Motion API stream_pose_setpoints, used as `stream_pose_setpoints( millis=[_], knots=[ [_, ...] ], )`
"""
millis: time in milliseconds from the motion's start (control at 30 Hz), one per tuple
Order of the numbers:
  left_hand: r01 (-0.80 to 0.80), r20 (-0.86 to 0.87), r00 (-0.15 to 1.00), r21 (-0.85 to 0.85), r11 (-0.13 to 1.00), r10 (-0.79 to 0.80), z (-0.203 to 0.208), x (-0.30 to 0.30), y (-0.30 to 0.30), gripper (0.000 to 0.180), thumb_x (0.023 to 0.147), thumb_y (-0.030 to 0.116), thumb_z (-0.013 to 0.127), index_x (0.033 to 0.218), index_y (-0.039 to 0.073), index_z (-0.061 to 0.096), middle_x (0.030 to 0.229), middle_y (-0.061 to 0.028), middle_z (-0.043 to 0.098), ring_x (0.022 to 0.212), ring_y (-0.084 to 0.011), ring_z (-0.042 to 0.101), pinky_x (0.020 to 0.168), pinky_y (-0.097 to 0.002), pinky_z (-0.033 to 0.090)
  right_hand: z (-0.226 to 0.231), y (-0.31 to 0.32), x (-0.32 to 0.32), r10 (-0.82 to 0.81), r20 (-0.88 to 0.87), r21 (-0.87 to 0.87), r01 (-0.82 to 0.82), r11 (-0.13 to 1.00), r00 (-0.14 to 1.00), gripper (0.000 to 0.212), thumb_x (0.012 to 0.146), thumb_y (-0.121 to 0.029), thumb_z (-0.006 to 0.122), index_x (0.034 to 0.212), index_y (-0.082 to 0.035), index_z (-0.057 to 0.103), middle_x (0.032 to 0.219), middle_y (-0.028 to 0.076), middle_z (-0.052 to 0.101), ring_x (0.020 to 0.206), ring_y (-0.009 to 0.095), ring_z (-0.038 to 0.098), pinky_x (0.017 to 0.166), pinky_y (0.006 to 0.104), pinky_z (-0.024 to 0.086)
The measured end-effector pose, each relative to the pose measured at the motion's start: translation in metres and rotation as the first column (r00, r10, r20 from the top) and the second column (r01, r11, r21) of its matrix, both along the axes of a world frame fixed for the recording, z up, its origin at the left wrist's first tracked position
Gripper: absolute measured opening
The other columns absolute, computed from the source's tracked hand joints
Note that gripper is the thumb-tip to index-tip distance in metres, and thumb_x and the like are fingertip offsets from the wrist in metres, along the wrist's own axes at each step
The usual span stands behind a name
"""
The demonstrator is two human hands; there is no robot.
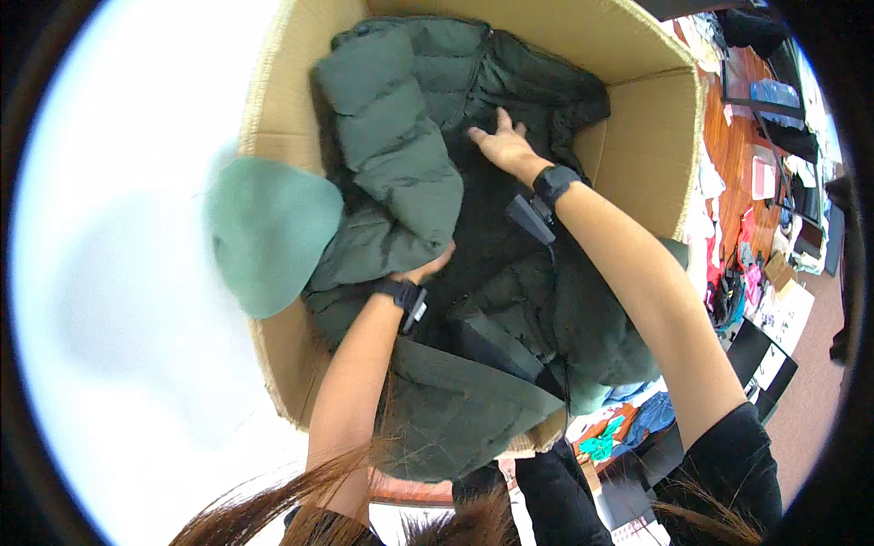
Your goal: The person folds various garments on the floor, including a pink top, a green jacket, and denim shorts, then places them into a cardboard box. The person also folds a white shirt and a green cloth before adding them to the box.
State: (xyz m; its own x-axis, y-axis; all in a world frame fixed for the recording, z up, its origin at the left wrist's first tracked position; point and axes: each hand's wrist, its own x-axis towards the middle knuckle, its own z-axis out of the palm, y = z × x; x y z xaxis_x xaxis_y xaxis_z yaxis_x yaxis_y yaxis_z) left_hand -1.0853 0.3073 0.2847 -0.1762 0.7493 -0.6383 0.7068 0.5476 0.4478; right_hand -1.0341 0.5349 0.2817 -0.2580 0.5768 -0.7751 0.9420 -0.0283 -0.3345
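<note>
Right hand (510,151) is spread wide over the dark inside of a dark green puffer jacket (393,136), no grip that I can see; left hand (428,266), at seven o'clock from it, is half hidden by a puffy fold, so can't tell. The jacket sits in a cardboard box (651,127), clothes (650,420) strewn outside toward four. Spreading-out stage, I'd guess; next move calls for a proper pinch of fabric.

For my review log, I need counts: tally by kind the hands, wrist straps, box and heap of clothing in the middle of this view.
Bare left hand and bare right hand: 2
Black wrist straps: 2
Open brown cardboard box: 1
Heap of dark green quilted clothing: 1
Total: 6
</note>
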Motion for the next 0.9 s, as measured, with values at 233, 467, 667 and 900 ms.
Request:
stream_pose_setpoints(
  millis=[233,467,667,900],
  knots=[
    [-0.143,0.178,0.972,-0.061,0.988,0.151,0.093,-0.015,-0.017,0.043,0.091,0.035,0.051,0.112,0.000,0.062,0.103,-0.0265,0.064,0.097,-0.0419,0.060,0.087,-0.0475,0.047,0.078,-0.053,-0.036,0.308,-0.433,-0.094,-0.382,0.920,0.847,0.117,0.073,-0.050,0.072,0.151,-0.002,-0.001,0.146,0.037,0.026,0.138,0.044,0.029,0.113,0.0400,0.028],
    [-0.317,0.133,0.948,0.275,0.908,0.290,0.154,-0.058,-0.026,0.033,0.092,0.024,0.054,0.112,-0.001,0.062,0.094,-0.0205,0.067,0.089,-0.0380,0.063,0.080,-0.0431,0.049,0.053,-0.064,-0.040,0.094,-0.050,-0.194,-0.102,0.976,0.994,0.094,0.074,-0.039,0.073,0.144,0.005,0.027,0.133,0.031,0.048,0.123,0.039,0.051,0.103,0.0361,0.042],
    [-0.230,-0.167,0.950,0.206,0.951,0.265,0.157,-0.044,-0.048,0.057,0.083,0.026,0.066,0.136,0.016,0.048,0.150,-0.0237,0.023,0.135,-0.0435,0.030,0.107,-0.0552,0.032,0.053,-0.078,-0.024,0.101,-0.325,0.004,-0.105,0.994,0.940,0.019,0.082,-0.018,0.065,0.090,-0.001,0.060,0.084,0.009,0.065,0.069,0.019,0.063,0.056,0.0328,0.052],
    [-0.292,-0.191,0.948,-0.203,0.935,0.254,0.085,-0.040,-0.070,0.056,0.086,0.032,0.062,0.136,0.011,0.048,0.150,-0.0181,0.032,0.140,-0.0353,0.028,0.100,-0.0648,0.035,0.067,-0.087,-0.038,0.152,-0.315,-0.007,-0.163,0.987,0.937,0.067,0.078,-0.031,0.073,0.132,-0.004,0.042,0.122,0.020,0.055,0.111,0.029,0.056,0.091,0.0364,0.048]
  ],
)
